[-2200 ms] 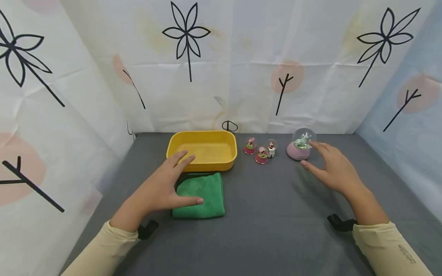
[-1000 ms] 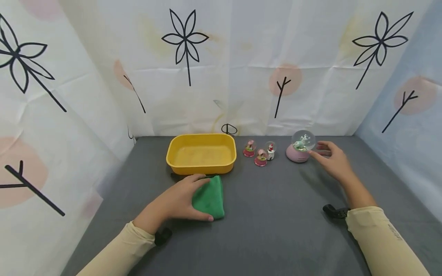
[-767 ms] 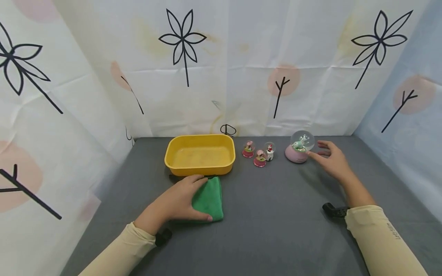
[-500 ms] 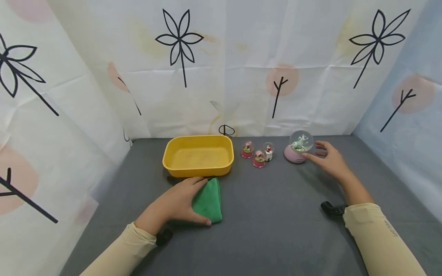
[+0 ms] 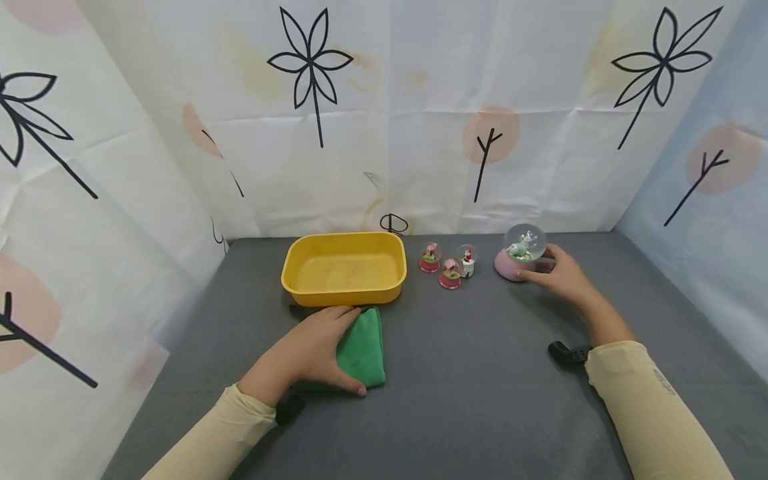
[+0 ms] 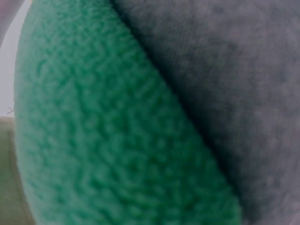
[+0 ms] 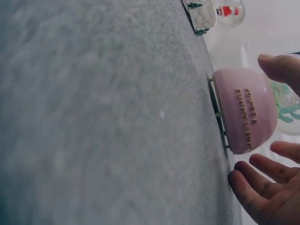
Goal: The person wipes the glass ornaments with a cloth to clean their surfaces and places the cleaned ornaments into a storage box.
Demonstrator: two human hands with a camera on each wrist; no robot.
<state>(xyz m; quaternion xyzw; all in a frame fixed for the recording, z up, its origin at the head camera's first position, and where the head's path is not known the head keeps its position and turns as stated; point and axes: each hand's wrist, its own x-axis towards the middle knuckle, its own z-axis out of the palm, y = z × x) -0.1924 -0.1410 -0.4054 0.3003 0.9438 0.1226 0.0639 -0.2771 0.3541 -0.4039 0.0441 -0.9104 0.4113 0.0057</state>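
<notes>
In the head view a folded green cloth (image 5: 363, 350) lies on the grey tabletop, partly hidden under my left hand (image 5: 315, 350). That hand rests over its left part, thumb along the near edge and fingers towards the far edge. The cloth's fuzzy surface (image 6: 103, 126) fills much of the left wrist view. At the back right stands a snow globe (image 5: 519, 253) with a pink base and a pale green figure inside. My right hand (image 5: 564, 275) is at its right side. In the right wrist view, thumb and spread fingers (image 7: 258, 183) lie on either side of its lettered base (image 7: 246, 110).
A yellow tray (image 5: 345, 298) stands just behind the cloth. Between tray and large globe sit two small red-based snow globes, one further back (image 5: 429, 259) and one nearer (image 5: 450, 275), and a small white-based one (image 5: 467, 260). A patterned white curtain (image 5: 420, 167) closes off the back.
Over the two seconds, my left hand came down to the right onto the cloth. My right hand, beside the large globe, has lately moved left, closer against its base. The globe stays in place.
</notes>
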